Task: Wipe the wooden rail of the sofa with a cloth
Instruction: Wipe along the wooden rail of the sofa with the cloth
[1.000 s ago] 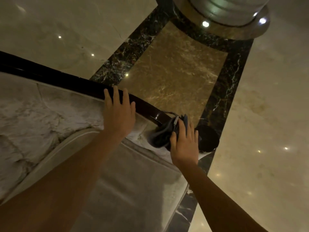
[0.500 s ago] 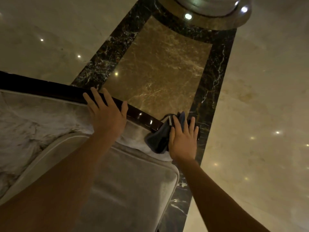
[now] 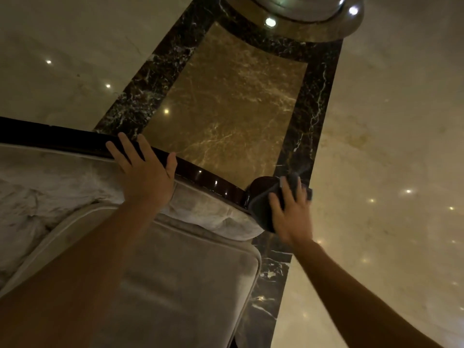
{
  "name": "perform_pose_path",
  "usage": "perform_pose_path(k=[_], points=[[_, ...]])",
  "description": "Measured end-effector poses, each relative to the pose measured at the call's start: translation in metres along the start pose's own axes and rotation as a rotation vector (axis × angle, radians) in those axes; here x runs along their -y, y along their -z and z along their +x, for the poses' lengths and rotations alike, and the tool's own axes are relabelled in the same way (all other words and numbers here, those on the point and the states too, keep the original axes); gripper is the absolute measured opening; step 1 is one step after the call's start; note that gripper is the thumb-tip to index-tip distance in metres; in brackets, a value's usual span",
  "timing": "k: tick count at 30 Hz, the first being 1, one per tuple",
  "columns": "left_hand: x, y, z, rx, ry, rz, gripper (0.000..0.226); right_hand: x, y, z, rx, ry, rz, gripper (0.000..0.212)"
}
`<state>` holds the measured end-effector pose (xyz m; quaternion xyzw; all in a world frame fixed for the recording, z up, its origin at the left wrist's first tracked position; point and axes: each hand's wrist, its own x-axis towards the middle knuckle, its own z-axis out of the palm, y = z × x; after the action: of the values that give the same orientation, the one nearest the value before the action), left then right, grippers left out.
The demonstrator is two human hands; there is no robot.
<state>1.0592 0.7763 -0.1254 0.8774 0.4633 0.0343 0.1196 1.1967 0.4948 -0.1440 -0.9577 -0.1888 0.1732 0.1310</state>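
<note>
The sofa's dark glossy wooden rail (image 3: 208, 178) runs from the left edge down to a rounded end at centre right. My left hand (image 3: 143, 172) lies flat on the rail, fingers spread over its top. My right hand (image 3: 291, 212) presses a dark grey cloth (image 3: 263, 207) against the rounded end of the rail, and the cloth covers most of that end. The pale velvet sofa back and the seat cushion (image 3: 180, 285) lie below the rail.
Polished marble floor surrounds the sofa, with a brown panel (image 3: 226, 109) framed by a dark veined border. A round metal column base (image 3: 301, 13) stands at the top. Open floor lies to the right of the rail's end.
My right hand with the cloth has slid outward onto the rounded end of the rail. My left hand has spread its fingers further and stays on the rail. The view has shifted.
</note>
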Motion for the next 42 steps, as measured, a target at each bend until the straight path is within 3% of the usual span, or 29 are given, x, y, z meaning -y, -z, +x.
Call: perform_pose_path(k=[2, 5, 9, 10, 14, 17, 20, 24, 27, 31, 37, 42], points=[[0.000, -0.002, 0.000, -0.013, 0.006, 0.004, 0.084, 0.027, -0.014, -0.010, -0.049, 0.003, 0.038, 0.070], [0.002, -0.006, 0.002, -0.020, -0.002, 0.044, 0.084, 0.056, -0.037, -0.022, -0.088, 0.147, -0.197, 0.073], [0.005, -0.006, 0.003, -0.032, -0.016, 0.046, 0.085, 0.020, -0.031, -0.010, -0.070, 0.503, -0.375, 0.072], [0.004, -0.006, 0.004, -0.029, -0.022, 0.044, 0.086, 0.009, -0.022, -0.001, -0.079, 0.519, -0.386, 0.071], [0.004, -0.007, 0.004, -0.050, -0.034, 0.030, 0.084, 0.019, -0.018, 0.006, -0.120, 0.276, -0.229, 0.075], [0.005, -0.006, 0.002, -0.058, -0.052, 0.033, 0.083, 0.039, -0.047, -0.030, -0.069, 0.446, -0.228, 0.071], [0.003, -0.004, 0.002, -0.047, -0.048, 0.022, 0.084, 0.019, -0.026, -0.012, -0.010, 0.564, -0.286, 0.069], [0.004, -0.004, 0.003, -0.061, -0.072, 0.028, 0.083, 0.029, -0.018, -0.005, -0.036, 0.414, -0.274, 0.081], [0.004, -0.003, 0.002, -0.060, -0.074, 0.008, 0.083, 0.049, -0.041, -0.031, -0.028, 0.520, -0.278, 0.080], [0.004, -0.003, 0.003, -0.050, -0.090, 0.043, 0.084, 0.022, -0.017, -0.007, -0.006, 0.625, -0.309, 0.087], [0.003, -0.003, 0.001, -0.082, -0.088, 0.057, 0.079, 0.012, 0.003, 0.017, 0.020, 0.519, -0.363, 0.110], [0.002, -0.002, 0.000, -0.057, -0.082, 0.032, 0.079, 0.021, -0.014, 0.004, 0.014, 0.509, -0.393, 0.102]])
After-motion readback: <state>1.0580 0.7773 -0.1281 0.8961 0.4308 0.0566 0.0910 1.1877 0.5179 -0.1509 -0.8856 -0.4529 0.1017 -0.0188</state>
